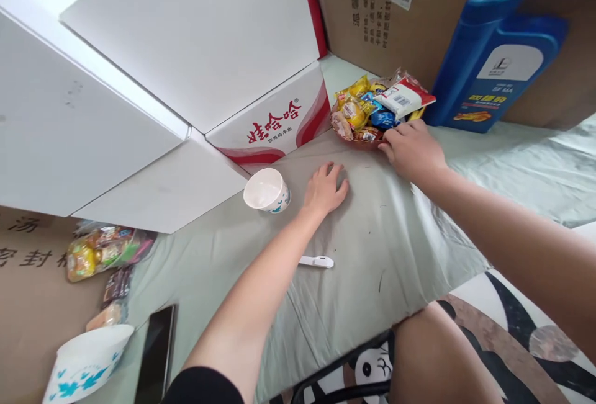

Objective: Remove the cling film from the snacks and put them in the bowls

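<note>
My left hand (323, 190) rests on the green cloth with its fingers spread, holding nothing. Just left of it stands a white paper cup (264, 190) with blue leaf prints, its inside visible. My right hand (414, 149) grips the near right rim of a reddish bowl (361, 143), thumb in front and fingertips partly hidden behind the edge. Heaped in the bowl are yellow, blue and brown wrapped snacks (356, 112), with a red and white packet (406, 97) on top. A white plastic stick-like tool (317, 261) lies near my left forearm, which partly covers it.
A blue bottle with a handle (500, 62) stands right of the bowl before a brown cardboard box (358, 13). White boxes (274, 125) border the back left. At lower left are bagged snacks (109, 249), a black phone (156, 354) and another paper cup (86, 367).
</note>
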Demonstrator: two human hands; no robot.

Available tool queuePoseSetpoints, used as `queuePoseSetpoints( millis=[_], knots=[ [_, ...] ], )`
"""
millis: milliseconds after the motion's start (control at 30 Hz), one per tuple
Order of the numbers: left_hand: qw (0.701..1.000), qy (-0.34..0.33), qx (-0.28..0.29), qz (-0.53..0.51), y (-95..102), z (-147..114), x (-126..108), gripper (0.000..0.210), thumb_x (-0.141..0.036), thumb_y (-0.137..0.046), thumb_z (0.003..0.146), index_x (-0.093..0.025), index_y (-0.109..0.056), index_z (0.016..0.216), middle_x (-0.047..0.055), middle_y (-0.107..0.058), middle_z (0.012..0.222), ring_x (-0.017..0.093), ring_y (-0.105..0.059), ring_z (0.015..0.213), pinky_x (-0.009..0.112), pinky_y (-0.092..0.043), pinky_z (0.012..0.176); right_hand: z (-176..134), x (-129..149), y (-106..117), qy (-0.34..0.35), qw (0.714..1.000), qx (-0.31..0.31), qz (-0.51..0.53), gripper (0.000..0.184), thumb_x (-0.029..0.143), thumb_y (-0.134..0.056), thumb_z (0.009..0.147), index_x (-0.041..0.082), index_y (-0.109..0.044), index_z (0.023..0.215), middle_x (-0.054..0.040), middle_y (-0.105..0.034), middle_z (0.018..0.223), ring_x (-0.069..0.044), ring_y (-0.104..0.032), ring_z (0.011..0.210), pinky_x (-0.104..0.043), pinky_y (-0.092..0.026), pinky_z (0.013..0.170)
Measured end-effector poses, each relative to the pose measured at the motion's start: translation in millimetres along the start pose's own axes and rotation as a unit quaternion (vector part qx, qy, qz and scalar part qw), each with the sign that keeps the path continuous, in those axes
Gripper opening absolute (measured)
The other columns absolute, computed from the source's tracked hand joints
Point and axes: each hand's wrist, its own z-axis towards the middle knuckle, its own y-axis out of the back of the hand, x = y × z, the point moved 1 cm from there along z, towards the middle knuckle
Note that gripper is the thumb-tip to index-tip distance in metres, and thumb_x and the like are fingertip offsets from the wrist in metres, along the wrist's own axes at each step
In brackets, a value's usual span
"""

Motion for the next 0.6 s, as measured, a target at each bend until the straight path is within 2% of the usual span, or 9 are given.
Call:
queuePoseSetpoints(
  millis=[200,400,600],
  knots=[
    [1.0,-0.013,-0.008,-0.005,-9.4,29.7,6.8,0.042,-0.032,-0.05,0.1,-0.02,-0.059,0.139,0.014,-0.053,0.154,0.032,-0.047,0.144,0.05,-0.038,0.122,49.3,-13.5,-18.0,-0.024,0.999,-0.013,-0.016,0.03,0.033,-0.049,0.106,0.013,-0.07,0.107,-0.0191,-0.069,0.109,-0.036,-0.054,0.116,-0.042,-0.044,0.081],
    [1.0,-0.012,-0.013,-0.009,-14.5,29.9,7.5,0.04,-0.032,-0.049,0.1,-0.023,-0.06,0.138,0.013,-0.052,0.152,0.032,-0.045,0.146,0.05,-0.036,0.124,107.9,-16.6,-28.4,-0.028,0.999,0.038,-0.014,0.036,0.032,-0.054,0.107,-0.001,-0.067,0.115,-0.0255,-0.068,0.121,-0.036,-0.053,0.126,-0.039,-0.044,0.09],
    [1.0,-0.007,-0.007,-0.018,-16.6,28.5,9.4,0.04,-0.031,-0.047,0.101,-0.022,-0.06,0.138,0.013,-0.051,0.154,0.033,-0.04,0.15,0.052,-0.033,0.126,180.4,2.0,-54.0,-0.018,0.998,0.06,0.021,0.045,0.036,-0.046,0.109,-0.003,-0.063,0.124,-0.0261,-0.065,0.131,-0.037,-0.048,0.137,-0.043,-0.046,0.098]
  ],
)
